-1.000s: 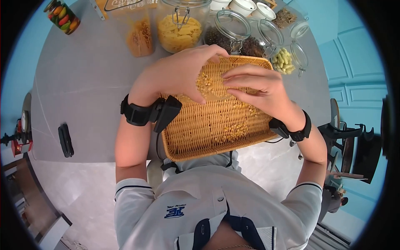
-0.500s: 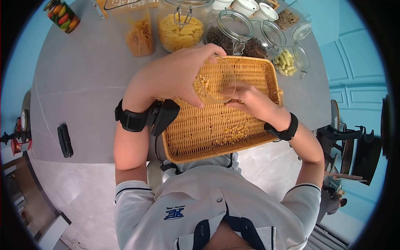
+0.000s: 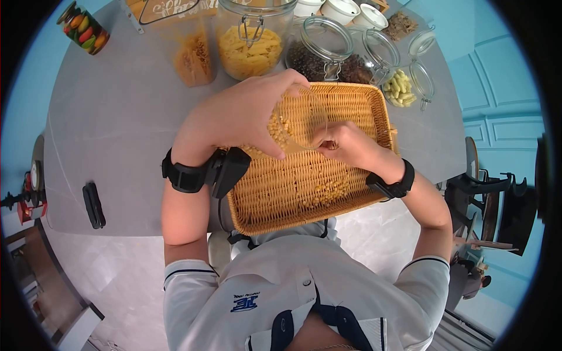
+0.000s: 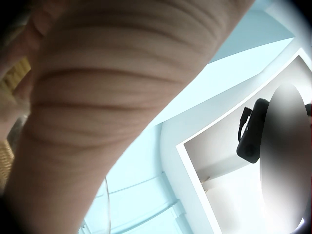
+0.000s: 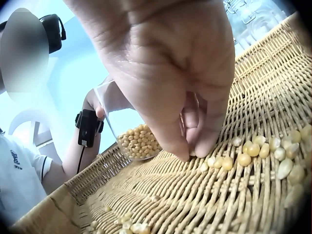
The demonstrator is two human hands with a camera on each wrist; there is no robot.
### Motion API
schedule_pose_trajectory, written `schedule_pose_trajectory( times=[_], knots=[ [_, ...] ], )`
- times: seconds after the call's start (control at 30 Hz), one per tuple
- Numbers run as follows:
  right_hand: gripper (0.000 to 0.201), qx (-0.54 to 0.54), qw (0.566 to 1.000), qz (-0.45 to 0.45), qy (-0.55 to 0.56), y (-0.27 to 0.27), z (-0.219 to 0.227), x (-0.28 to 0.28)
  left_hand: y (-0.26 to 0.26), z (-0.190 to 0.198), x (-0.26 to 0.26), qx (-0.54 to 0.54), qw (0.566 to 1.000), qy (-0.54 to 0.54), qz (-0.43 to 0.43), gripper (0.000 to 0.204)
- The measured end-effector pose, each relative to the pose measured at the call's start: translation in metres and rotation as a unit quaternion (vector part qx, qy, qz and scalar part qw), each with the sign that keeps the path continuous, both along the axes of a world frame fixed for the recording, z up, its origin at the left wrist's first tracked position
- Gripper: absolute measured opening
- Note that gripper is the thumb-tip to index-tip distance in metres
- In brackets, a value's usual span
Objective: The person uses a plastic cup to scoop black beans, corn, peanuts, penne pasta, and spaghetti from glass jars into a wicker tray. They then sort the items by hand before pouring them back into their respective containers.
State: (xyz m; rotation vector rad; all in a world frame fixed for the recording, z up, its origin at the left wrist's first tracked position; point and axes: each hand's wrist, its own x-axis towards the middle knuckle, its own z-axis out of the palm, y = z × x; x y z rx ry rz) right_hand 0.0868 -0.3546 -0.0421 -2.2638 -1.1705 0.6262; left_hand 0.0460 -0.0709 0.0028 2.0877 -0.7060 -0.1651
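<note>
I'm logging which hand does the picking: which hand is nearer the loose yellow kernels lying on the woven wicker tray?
Right. The right hand has fingertips down among the loose yellow kernels on the woven wicker tray. The left hand is raised above the tray, gripping a clear glass cup of kernels.

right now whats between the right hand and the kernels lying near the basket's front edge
Bare wicker of the basket. In the head view nothing else lies between the right hand and those kernels.
</note>
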Motion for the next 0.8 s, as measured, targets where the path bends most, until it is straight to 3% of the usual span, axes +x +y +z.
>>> schedule_pose_trajectory(
  times=[0.07,0.2,0.33,0.47,0.67,0.8],
  knots=[
    [0.015,-0.035,0.998,-0.036,0.037,-0.004,0.007,0.002,0.0,0.0,-0.001,0.002,1.0,0.01,0.001,0.102],
    [0.01,0.131,0.974,-0.169,0.071,-0.014,0.037,0.01,-0.002,-0.006,0.0,-0.01,1.0,0.003,0.001,0.104],
    [0.01,0.246,0.943,-0.165,0.153,0.004,0.083,-0.003,-0.004,-0.002,-0.002,-0.008,1.0,0.017,0.006,0.103],
    [0.016,0.206,0.971,-0.085,0.085,0.018,0.087,-0.012,-0.004,0.001,-0.003,0.005,1.0,0.019,0.012,0.102],
    [0.017,0.206,0.965,-0.156,0.033,-0.007,0.073,-0.002,-0.003,0.002,-0.003,0.009,1.0,0.013,0.006,0.102],
    [0.029,0.039,0.992,-0.032,-0.12,-0.028,0.044,0.003,-0.004,-0.001,-0.002,0.011,1.0,0.003,0.006,0.102]
  ],
)
